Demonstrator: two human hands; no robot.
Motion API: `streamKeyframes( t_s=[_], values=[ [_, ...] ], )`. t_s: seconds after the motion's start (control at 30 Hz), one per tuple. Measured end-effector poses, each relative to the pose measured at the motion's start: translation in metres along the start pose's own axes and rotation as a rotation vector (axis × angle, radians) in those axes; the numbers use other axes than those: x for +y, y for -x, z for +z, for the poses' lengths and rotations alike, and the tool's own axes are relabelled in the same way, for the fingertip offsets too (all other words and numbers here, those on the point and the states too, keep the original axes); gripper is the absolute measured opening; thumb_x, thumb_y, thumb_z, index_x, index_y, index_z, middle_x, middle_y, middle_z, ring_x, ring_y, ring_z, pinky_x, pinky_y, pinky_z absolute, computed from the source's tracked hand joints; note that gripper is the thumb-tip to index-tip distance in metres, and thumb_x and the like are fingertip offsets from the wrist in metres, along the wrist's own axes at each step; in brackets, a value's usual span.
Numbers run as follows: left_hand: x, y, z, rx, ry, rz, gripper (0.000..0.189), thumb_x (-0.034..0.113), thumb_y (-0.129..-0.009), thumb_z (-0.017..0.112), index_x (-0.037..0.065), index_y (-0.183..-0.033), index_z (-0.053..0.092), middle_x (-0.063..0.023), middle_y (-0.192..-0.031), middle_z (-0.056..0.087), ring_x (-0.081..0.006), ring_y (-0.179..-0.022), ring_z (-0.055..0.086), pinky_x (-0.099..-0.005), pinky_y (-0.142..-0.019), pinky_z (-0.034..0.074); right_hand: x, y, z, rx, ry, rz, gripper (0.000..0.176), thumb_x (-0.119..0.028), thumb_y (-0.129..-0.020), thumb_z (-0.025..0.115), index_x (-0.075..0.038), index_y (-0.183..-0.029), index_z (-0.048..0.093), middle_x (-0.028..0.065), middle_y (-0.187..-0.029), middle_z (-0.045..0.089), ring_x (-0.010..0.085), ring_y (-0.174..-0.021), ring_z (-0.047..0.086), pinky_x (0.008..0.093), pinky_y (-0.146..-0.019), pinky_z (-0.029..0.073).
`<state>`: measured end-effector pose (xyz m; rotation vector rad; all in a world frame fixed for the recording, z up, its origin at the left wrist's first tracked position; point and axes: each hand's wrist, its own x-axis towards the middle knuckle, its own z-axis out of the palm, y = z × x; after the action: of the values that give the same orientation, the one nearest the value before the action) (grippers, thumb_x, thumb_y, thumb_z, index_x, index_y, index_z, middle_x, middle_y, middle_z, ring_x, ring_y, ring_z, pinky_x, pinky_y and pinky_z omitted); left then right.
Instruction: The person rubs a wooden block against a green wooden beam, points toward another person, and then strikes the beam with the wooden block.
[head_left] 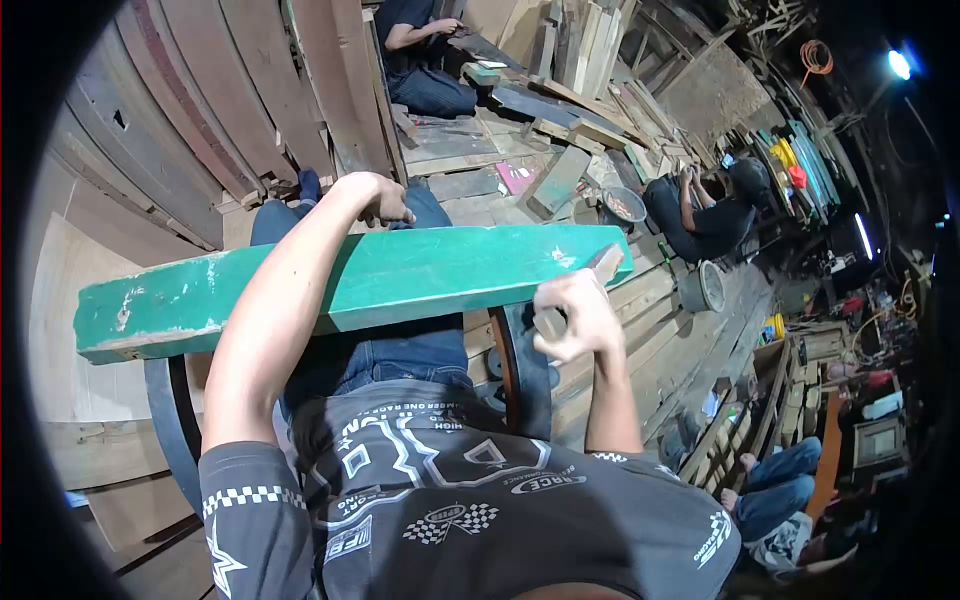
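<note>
A long green-painted beam lies across my lap, its paint chipped and scuffed in places. My left forearm crosses over it, and my left hand is just past its far edge with curled fingers; what they hold, if anything, is hidden. Near the beam's right end, my right hand is closed round a small hand tool, partly covered by the fingers and blurred. The tool's grey-brown tip shows over the green surface.
Dark curved supports stand under the beam. Tall planks lean at the left. Ahead sits a person; another person crouches at the right near buckets. Lumber and a wooden block lie beyond.
</note>
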<state>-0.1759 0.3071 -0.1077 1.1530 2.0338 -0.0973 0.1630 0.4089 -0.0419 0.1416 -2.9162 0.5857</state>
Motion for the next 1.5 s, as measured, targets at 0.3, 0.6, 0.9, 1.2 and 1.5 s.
streamKeyframes(
  t_s=[0.3, 0.6, 0.9, 1.2, 1.5],
  values=[
    [-0.005, 0.002, -0.003, 0.003, 0.024, 0.020, 0.060, 0.056, -0.092, 0.056, 0.002, -0.117, 0.064, -0.0080, -0.109, 0.068, -0.0206, -0.074, 0.061, -0.0375, -0.071, 0.052, 0.008, -0.008, 0.006, -0.006, 0.130, 0.056, 0.033, -0.028, -0.051, 0.073, -0.003, -0.071, 0.069, 0.0160, -0.069, 0.065, 0.0376, -0.069, 0.063, 0.0433, -0.062, 0.051],
    [0.001, 0.011, -0.002, -0.028, 0.037, -0.016, 0.061, 0.055, -0.092, 0.055, 0.003, -0.123, 0.063, -0.0088, -0.123, 0.066, -0.0218, -0.087, 0.064, -0.0398, -0.079, 0.053, 0.011, -0.007, 0.009, -0.074, 0.199, 0.129, 0.034, -0.031, -0.052, 0.074, -0.003, -0.069, 0.064, 0.0180, -0.072, 0.065, 0.0387, -0.072, 0.063, 0.0452, -0.065, 0.051],
    [0.001, 0.015, -0.004, -0.036, -0.011, 0.019, 0.062, 0.058, -0.093, 0.053, 0.007, -0.129, 0.060, -0.0149, -0.123, 0.065, -0.0308, -0.102, 0.067, -0.0410, -0.083, 0.056, 0.013, -0.007, 0.012, 0.026, 0.183, 0.049, 0.034, -0.030, -0.053, 0.073, -0.002, -0.069, 0.065, 0.0169, -0.065, 0.063, 0.0376, -0.068, 0.064, 0.0455, -0.062, 0.052],
    [0.003, 0.016, -0.004, -0.016, -0.025, 0.017, 0.058, 0.053, -0.096, 0.051, 0.002, -0.121, 0.064, -0.0107, -0.107, 0.069, -0.0225, -0.080, 0.064, -0.0386, -0.074, 0.054, 0.010, -0.008, 0.011, 0.009, 0.175, 0.062, 0.033, -0.032, -0.055, 0.073, -0.003, -0.068, 0.064, 0.0164, -0.066, 0.063, 0.0375, -0.068, 0.064, 0.0457, -0.064, 0.051],
    [-0.005, 0.005, 0.002, 0.066, -0.022, 0.075, 0.058, 0.051, -0.096, 0.052, -0.002, -0.117, 0.064, -0.0147, -0.105, 0.069, -0.0265, -0.086, 0.067, -0.0397, -0.073, 0.055, 0.005, -0.009, 0.006, 0.014, 0.174, 0.079, 0.033, -0.032, -0.055, 0.072, -0.005, -0.074, 0.069, 0.0171, -0.065, 0.063, 0.0367, -0.066, 0.065, 0.0445, -0.061, 0.052]
  ],
)
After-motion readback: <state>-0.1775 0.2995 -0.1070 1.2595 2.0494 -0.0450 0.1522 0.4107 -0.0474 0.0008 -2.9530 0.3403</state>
